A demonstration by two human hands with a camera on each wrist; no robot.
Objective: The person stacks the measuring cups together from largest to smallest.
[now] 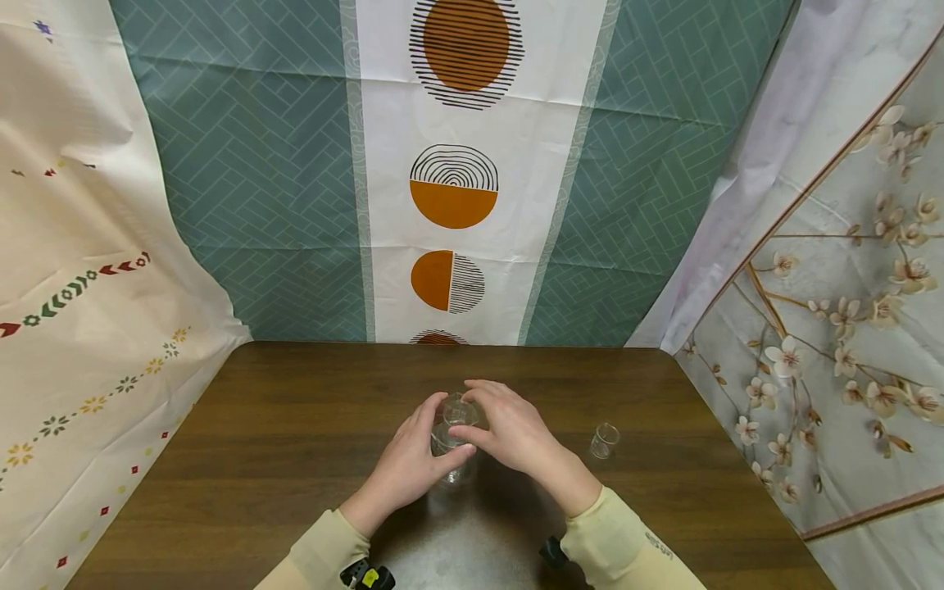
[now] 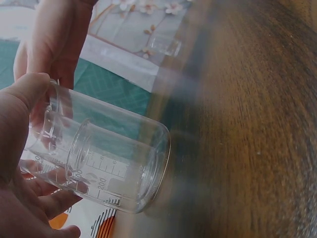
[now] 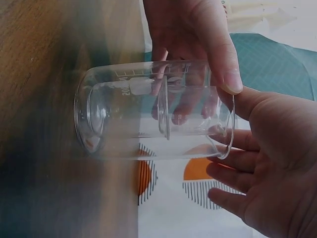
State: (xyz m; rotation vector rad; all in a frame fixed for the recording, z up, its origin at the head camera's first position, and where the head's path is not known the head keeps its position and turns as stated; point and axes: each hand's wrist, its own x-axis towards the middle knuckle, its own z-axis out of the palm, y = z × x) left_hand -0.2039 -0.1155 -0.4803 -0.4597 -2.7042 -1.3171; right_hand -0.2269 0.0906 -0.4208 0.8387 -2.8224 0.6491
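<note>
A large glass beaker (image 3: 106,148) with white printed markings stands upright near the middle of the table. My left hand (image 1: 406,460) grips its side, the thumb along the rim and the fingers around the wall. Inside stands a medium beaker (image 3: 131,114), its flared rim about halfway up. At the large beaker's mouth, above the medium one, my right hand (image 1: 514,426) pinches a smaller glass beaker (image 3: 195,111) with thumb and fingertips. The two hands overlap at the rim in both wrist views.
A tiny glass beaker (image 1: 605,441) stands by itself to the right on the brown wooden table (image 1: 280,434). Behind the table hangs a green and white patterned cloth (image 1: 265,164). More patterned cloths border the left and right sides.
</note>
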